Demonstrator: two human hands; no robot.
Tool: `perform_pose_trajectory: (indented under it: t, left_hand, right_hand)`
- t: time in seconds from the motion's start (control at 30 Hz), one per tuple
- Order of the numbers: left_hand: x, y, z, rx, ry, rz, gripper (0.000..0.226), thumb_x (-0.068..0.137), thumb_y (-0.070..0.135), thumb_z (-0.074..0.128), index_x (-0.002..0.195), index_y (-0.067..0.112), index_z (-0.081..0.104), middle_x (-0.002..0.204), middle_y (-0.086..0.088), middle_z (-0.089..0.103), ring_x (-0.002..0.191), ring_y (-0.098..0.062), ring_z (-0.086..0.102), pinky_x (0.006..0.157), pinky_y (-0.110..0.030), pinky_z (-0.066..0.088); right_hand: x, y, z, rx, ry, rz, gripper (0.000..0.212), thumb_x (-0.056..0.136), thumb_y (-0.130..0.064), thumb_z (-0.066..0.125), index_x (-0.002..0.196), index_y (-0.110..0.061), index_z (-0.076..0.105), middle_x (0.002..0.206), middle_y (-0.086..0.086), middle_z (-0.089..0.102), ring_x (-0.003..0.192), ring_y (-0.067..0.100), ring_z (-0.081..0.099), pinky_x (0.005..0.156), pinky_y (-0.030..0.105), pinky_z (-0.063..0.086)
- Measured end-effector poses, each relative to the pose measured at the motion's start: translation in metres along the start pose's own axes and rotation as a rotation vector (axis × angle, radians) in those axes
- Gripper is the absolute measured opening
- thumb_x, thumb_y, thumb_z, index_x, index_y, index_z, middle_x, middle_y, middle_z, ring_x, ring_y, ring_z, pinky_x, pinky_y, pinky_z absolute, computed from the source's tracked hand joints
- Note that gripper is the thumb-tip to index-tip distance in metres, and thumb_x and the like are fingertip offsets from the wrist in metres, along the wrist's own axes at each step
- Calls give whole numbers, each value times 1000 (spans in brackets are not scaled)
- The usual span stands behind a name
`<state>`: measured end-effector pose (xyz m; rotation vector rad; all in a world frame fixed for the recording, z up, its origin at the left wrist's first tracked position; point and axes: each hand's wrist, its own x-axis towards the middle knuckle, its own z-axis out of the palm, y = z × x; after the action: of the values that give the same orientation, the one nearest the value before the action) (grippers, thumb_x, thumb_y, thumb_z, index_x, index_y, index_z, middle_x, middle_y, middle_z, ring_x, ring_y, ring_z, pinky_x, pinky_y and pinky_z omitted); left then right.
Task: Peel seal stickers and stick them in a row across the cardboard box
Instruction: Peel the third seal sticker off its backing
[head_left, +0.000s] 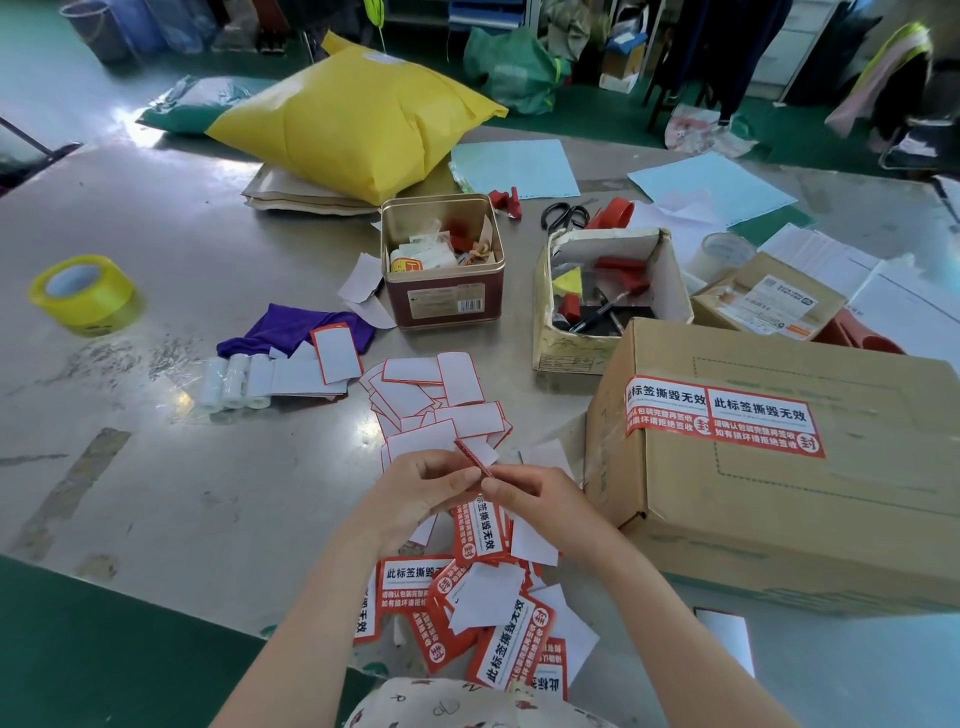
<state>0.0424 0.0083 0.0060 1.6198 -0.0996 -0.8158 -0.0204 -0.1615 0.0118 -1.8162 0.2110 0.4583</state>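
A large cardboard box lies at the right, with two red-and-white seal stickers stuck side by side across its top near the left edge. My left hand and my right hand meet in the middle, both pinching one seal sticker seen edge-on above the table. Below my hands lies a heap of unpeeled seal stickers. A pile of peeled white backing papers lies just beyond my hands.
A metal tin and a small open carton of tools stand behind the pile. A yellow tape roll is far left, a purple cloth and paper rolls mid-left, a yellow bag at the back.
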Motion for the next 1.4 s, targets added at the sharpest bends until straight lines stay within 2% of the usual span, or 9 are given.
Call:
perform_pose_trajectory:
  t: [0.1, 0.27, 0.47, 0.73, 0.87, 1.0, 1.07, 1.23, 1.4]
  left_hand:
    - [1, 1, 2, -19, 22, -25, 14, 86, 18, 61, 92, 10, 71, 94, -6, 74, 91, -24, 70, 84, -32, 54]
    - [5, 2, 6, -86, 73, -78, 17, 92, 14, 52, 90, 9, 69, 88, -6, 74, 83, -19, 71, 73, -20, 55]
    - [7, -8, 1, -139, 242, -122, 20, 92, 18, 54, 104, 6, 65, 100, -13, 71, 89, -23, 71, 84, -32, 56]
    - [8, -10, -7, -200, 460, -94, 16, 90, 14, 57, 101, 6, 65, 101, -13, 71, 89, -24, 70, 83, -37, 57]
    - [6, -2, -6, -264, 391, -44, 14, 90, 10, 57, 100, 9, 66, 101, -8, 71, 91, -22, 70, 76, -29, 58]
    - [4, 5, 2, -285, 258, -16, 14, 89, 6, 56, 93, 11, 68, 100, -7, 73, 89, -21, 71, 68, -21, 58]
    - [2, 7, 5, -285, 200, -25, 14, 88, 5, 57, 94, 11, 69, 100, -8, 73, 88, -21, 71, 71, -22, 58]
    - [1, 7, 8, -95, 123, -40, 18, 85, 15, 63, 102, 17, 67, 102, -3, 73, 91, -21, 71, 87, -38, 54]
    - [0, 15, -5, -127, 200, -23, 10, 86, 16, 62, 93, 11, 67, 98, -4, 73, 95, -21, 69, 90, -36, 53]
  right_hand:
    - [0, 1, 1, 6, 15, 11, 43, 90, -44, 53, 125, -22, 60, 115, -3, 67, 106, 11, 62, 92, 28, 50]
    - [3, 3, 4, 55, 84, 45, 42, 90, -39, 56, 129, -23, 51, 125, 1, 60, 102, 11, 63, 84, 29, 56]
    - [9, 8, 7, -105, 232, 106, 43, 90, -37, 57, 129, -24, 44, 125, -4, 51, 88, 0, 54, 57, 10, 44]
    - [15, 30, 15, -312, 181, 259, 45, 88, -35, 62, 126, -20, 44, 126, 5, 49, 102, 15, 62, 79, 30, 58]
    - [14, 25, 11, -261, 183, 255, 38, 91, -37, 55, 123, -17, 49, 118, -1, 58, 89, 10, 64, 65, 20, 52]
    - [15, 10, 6, 236, 269, 256, 34, 95, -45, 44, 106, -18, 60, 106, 2, 70, 89, 13, 67, 87, 34, 55]
    - [15, -1, 2, 466, 291, 238, 27, 94, -40, 48, 97, -18, 63, 98, 3, 73, 90, 18, 70, 89, 36, 55]
    - [13, -17, -3, 440, 370, 113, 12, 95, -21, 52, 99, -19, 62, 95, 0, 73, 82, 17, 73, 80, 38, 59]
    - [9, -22, -5, 328, 385, 29, 17, 98, -21, 46, 108, -22, 60, 93, -6, 71, 73, 3, 70, 59, 16, 54]
